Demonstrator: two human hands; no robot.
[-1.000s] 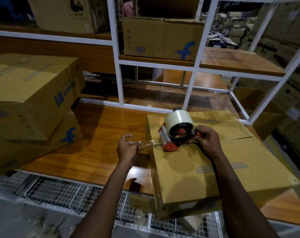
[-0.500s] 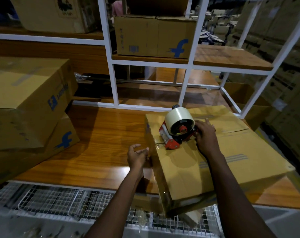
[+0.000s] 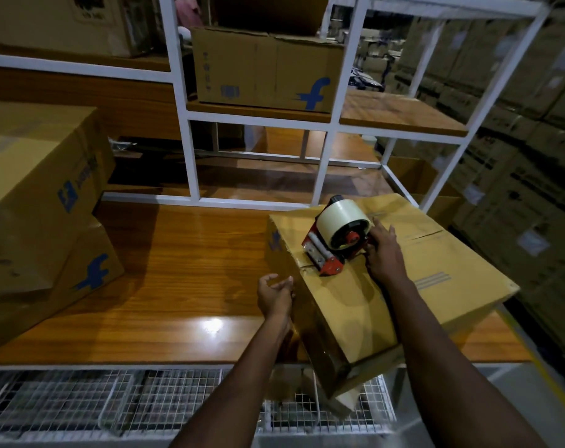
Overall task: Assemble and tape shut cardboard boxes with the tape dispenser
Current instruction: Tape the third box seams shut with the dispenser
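The right hand grips the tape dispenser from behind: its fingers are curled around the handle (the handle itself is mostly hidden under them). The dispenser stands on top of the cardboard box, just in front of these fingers, with its red nose at the box's top left edge and the pale tape roll directly beside the fingertips. The left hand is at the side wall of the box, below the dispenser's nose. Its fingers are loosely bent and their tips touch the wall just under the top edge. The box lies slanted on the wooden table, one corner over the near edge
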